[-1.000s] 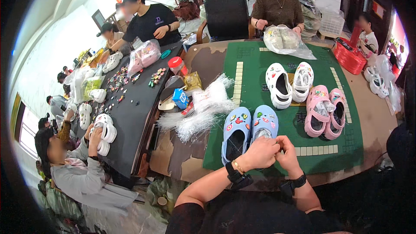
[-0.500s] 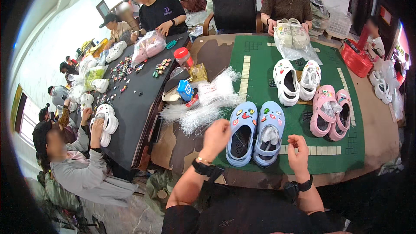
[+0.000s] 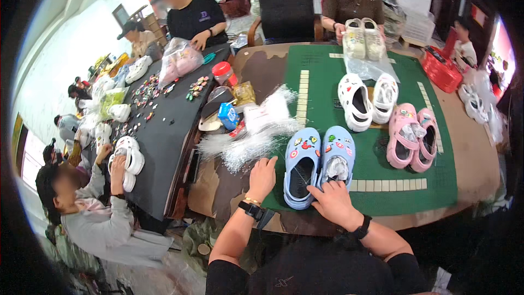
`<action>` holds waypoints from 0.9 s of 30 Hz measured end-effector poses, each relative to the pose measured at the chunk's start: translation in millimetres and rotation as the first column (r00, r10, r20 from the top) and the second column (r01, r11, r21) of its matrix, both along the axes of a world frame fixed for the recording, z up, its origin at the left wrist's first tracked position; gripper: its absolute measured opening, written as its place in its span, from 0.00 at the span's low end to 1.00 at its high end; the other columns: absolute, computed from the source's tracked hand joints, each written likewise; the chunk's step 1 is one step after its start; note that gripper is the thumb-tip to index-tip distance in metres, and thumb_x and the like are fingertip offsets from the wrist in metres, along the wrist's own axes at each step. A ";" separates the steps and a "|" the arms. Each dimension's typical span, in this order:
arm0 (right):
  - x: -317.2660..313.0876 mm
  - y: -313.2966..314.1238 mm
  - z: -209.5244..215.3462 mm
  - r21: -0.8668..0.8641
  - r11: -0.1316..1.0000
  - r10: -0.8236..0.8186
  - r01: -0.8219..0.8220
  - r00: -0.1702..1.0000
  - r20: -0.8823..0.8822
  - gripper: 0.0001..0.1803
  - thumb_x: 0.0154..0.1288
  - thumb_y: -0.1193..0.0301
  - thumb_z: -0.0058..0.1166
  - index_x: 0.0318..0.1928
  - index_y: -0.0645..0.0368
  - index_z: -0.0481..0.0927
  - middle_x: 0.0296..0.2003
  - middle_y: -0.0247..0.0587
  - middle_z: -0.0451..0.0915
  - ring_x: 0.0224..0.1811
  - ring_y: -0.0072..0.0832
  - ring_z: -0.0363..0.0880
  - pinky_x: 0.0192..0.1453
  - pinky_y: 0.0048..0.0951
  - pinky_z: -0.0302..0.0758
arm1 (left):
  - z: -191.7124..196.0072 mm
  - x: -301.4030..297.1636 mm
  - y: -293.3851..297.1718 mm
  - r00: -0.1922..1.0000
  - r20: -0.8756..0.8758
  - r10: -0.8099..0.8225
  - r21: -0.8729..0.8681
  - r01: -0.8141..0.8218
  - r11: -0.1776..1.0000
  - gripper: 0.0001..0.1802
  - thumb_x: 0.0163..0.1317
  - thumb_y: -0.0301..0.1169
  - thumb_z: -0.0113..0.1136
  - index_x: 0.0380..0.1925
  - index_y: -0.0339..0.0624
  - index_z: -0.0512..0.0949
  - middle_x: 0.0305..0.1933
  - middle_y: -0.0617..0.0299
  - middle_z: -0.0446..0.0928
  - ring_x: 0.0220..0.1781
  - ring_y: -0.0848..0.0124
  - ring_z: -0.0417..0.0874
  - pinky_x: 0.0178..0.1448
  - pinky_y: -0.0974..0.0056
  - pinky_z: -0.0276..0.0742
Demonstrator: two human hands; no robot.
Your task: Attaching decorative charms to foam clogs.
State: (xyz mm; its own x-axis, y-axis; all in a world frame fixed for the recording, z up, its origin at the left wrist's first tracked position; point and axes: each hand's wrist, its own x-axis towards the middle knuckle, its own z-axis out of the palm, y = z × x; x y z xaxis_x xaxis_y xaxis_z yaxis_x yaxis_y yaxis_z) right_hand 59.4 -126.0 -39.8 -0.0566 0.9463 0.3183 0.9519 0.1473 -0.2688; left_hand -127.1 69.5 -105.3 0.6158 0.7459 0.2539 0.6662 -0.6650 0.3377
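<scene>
Blue clogs stand side by side, soles down and toes pointing away from the person, on the green mat that covers part of the table. Decorative charms dot both uppers, and crumpled clear plastic fills the opening of the right clog. The left hand is beside the left clog, its grip released, with no object visible in it. The right hand reaches the heel end of the pair; whether its fingers close on a heel or merely rest there cannot be told. Pink clogs and white clogs lie farther right and beyond. By appearance, the blue pair should be light, springy and not fragile; the heel rims and side walls seem the soundest places to take hold, since pressure on the charms could work them loose.
</scene>
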 end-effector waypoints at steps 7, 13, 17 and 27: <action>22.7 0.0 7.9 0.012 0.999 -0.032 0.033 0.997 -0.076 0.13 0.48 0.68 0.65 0.36 0.49 0.79 0.29 0.36 0.74 0.37 0.38 0.76 0.44 0.41 0.68 | -11.6 11.2 3.1 0.989 -0.129 -0.067 0.058 0.075 0.995 0.27 0.58 0.31 0.62 0.60 0.50 0.75 0.54 0.55 0.75 0.54 0.53 0.75 0.54 0.51 0.75; 80.6 -18.4 72.2 0.306 0.945 -0.040 0.114 0.970 -0.238 0.13 0.45 0.70 0.64 0.35 0.53 0.78 0.30 0.38 0.76 0.36 0.40 0.77 0.41 0.40 0.69 | -22.5 6.2 -5.3 0.989 -0.138 -0.044 0.126 0.061 0.990 0.25 0.61 0.35 0.62 0.60 0.51 0.75 0.62 0.54 0.72 0.57 0.53 0.74 0.54 0.48 0.72; 119.0 -31.2 115.7 0.342 0.887 -0.190 0.309 0.921 -0.340 0.13 0.44 0.76 0.64 0.35 0.58 0.79 0.31 0.40 0.77 0.37 0.39 0.75 0.44 0.38 0.71 | -23.7 6.8 -6.5 0.992 -0.125 -0.031 0.152 0.050 0.987 0.24 0.62 0.36 0.61 0.59 0.51 0.75 0.61 0.55 0.72 0.57 0.54 0.74 0.53 0.50 0.72; 231.9 7.3 92.4 0.326 0.773 -0.614 0.544 0.771 0.167 0.15 0.50 0.72 0.65 0.40 0.55 0.80 0.41 0.45 0.76 0.47 0.44 0.74 0.50 0.45 0.68 | -26.4 6.0 -4.2 0.997 -0.074 -0.013 0.131 0.022 0.991 0.21 0.60 0.36 0.62 0.55 0.51 0.77 0.57 0.57 0.74 0.55 0.56 0.75 0.53 0.51 0.73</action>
State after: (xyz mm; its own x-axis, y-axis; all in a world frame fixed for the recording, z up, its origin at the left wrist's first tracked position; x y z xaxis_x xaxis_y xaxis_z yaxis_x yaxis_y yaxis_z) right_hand 291.3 -118.7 52.6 0.3663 0.7149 0.5956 0.9031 -0.4273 -0.0427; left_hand -121.1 65.3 -131.7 0.6490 0.6978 0.3031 0.6737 -0.7123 0.1972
